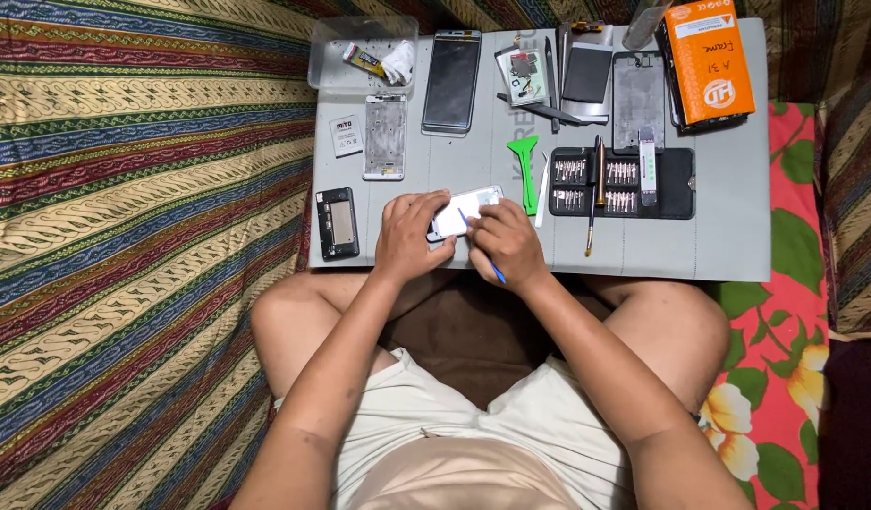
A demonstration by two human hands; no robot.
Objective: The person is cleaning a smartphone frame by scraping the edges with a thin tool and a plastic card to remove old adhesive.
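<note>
A white phone (pixel 465 210) lies on the grey work mat (pixel 728 227) near its front edge. My left hand (pixel 409 234) grips the phone's left end and holds it down. My right hand (pixel 506 244) holds a thin blue pry tool (pixel 493 268) whose tip touches the phone's lower edge. Both hands sit close together over the phone, and my crossed legs are just below the mat.
On the mat lie a black phone part (pixel 337 223), a white frame (pixel 385 136), a dark screen (pixel 451 81), a green pry tool (pixel 525 170), tweezers (pixel 542 189), a bit set case (pixel 622 181), an orange box (pixel 709 59) and a clear tub (pixel 363 52). Striped cloth lies to the left.
</note>
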